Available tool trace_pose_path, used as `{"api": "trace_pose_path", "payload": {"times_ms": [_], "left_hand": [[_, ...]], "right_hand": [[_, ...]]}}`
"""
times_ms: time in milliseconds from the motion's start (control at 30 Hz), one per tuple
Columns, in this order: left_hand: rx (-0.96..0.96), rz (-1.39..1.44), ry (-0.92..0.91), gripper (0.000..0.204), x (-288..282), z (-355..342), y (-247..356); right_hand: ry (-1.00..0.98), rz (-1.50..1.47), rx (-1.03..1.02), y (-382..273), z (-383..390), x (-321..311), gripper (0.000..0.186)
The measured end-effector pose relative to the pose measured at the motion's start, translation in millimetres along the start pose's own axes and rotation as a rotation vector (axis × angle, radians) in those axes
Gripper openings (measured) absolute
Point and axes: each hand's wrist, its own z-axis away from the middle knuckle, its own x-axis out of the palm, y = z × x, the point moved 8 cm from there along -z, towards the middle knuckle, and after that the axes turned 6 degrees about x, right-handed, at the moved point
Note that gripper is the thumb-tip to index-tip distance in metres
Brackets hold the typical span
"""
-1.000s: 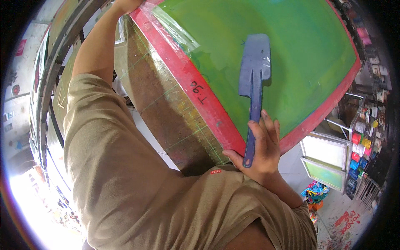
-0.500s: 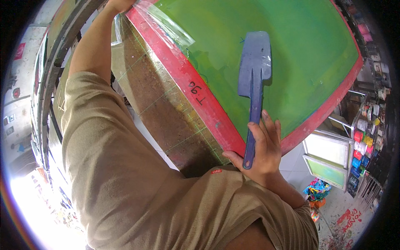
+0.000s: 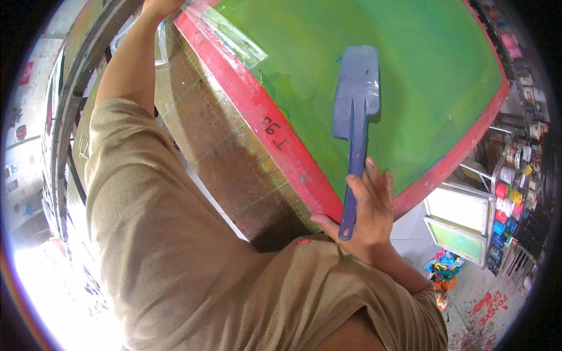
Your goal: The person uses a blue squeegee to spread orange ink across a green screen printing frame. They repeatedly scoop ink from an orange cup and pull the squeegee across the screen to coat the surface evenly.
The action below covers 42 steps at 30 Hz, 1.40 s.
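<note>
My left hand (image 3: 164, 8) is at the top edge of view, by the upper end of a red frame (image 3: 225, 79) with a green mesh (image 3: 427, 88); its fingers are largely cut off. A clear plastic strip (image 3: 231, 35) lies over that corner. My right hand (image 3: 366, 216) grips the near corner of the frame, thumb on the red border, with the handle of a grey-blue plastic spatula (image 3: 356, 90) held among the fingers. The broad blade is over the mesh, pointing away from me. The frame is over a brown board (image 3: 222, 169) with green grid lines.
Metal rails (image 3: 70, 117) run along the left. At the right are shelves of paint pots (image 3: 506, 205), two framed screens (image 3: 453, 234) and colourful rags (image 3: 446, 264) above a paint-splattered floor (image 3: 474, 316). Bright light floods the lower left.
My left hand and the frame's upper corner have shifted slightly left and up. The lower end of the spatula handle sits a little lower, still in my right hand.
</note>
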Motion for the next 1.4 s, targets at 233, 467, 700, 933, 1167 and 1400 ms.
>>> {"api": "trace_pose_path", "payload": {"times_ms": [233, 467, 700, 933, 1167, 1400], "left_hand": [[-0.191, -0.015, -0.035, 0.028, -3, 14, -2], [-0.271, -0.05, 0.002, 0.033, 23, 22, -18], [-0.351, 0.008, -0.034, 0.034, 32, 22, -36], [-0.295, -0.012, -0.059, 0.035, 33, 10, -32], [-0.311, -0.097, -0.072, 0.038, 35, 6, -22], [-0.321, -0.026, -0.129, 0.038, 31, 14, -22]], "right_hand": [[-0.011, -0.019, 0.005, -5, 0, 0, 0.075], [0.012, -0.304, 0.002, 4, 5, -13, 0.067], [0.087, -0.568, -0.07, 26, 33, -91, 0.035], [-0.155, -0.642, -0.007, 35, 92, -102, 0.024], [-0.226, -0.48, -0.02, 9, 67, -76, 0.022], [-0.119, -0.499, -0.119, 4, 30, -68, 0.02]]}}
